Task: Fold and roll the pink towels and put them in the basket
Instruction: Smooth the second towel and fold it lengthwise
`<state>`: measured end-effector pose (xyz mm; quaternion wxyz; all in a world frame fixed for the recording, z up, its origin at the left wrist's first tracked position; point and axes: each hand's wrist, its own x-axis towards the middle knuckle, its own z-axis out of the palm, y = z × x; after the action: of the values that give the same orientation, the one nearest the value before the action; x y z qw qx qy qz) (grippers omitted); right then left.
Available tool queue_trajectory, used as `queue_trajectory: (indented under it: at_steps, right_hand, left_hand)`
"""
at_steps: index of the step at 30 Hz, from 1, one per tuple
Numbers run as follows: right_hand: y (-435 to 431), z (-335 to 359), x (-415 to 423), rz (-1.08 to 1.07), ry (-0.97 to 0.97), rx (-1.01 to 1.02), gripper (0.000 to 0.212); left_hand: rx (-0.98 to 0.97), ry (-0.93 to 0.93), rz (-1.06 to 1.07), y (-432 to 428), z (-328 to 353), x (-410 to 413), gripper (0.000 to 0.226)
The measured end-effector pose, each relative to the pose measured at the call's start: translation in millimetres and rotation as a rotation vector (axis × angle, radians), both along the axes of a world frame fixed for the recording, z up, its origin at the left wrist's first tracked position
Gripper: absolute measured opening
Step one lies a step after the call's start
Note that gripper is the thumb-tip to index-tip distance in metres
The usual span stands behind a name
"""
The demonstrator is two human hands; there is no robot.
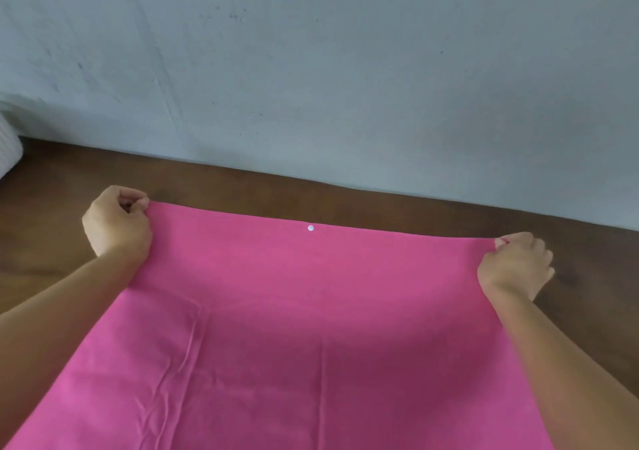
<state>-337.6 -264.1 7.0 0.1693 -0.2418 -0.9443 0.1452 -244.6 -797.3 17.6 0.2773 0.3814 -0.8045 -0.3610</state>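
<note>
My left hand [117,223] and right hand [515,264], fingers [140,202] clamped on the pink towel's [304,328] far corners, spread it flat; next, probably, an even fold.

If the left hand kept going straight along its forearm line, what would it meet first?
Probably the grey wall. The left hand, pinching the pink towel at its far corner, has only bare wooden table ahead; the white ribbed object sits off that line.
</note>
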Motion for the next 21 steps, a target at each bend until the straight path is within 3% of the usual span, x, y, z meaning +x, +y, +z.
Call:
queue_trajectory:
  at_steps: [21]
  right_hand:
    - [10.2, -11.5, -97.1, -0.085, 0.031, -0.069, 0.032]
  left_hand:
    - [-0.069, 0.032, -0.055, -11.5, -9.7, -113.0, 0.011]
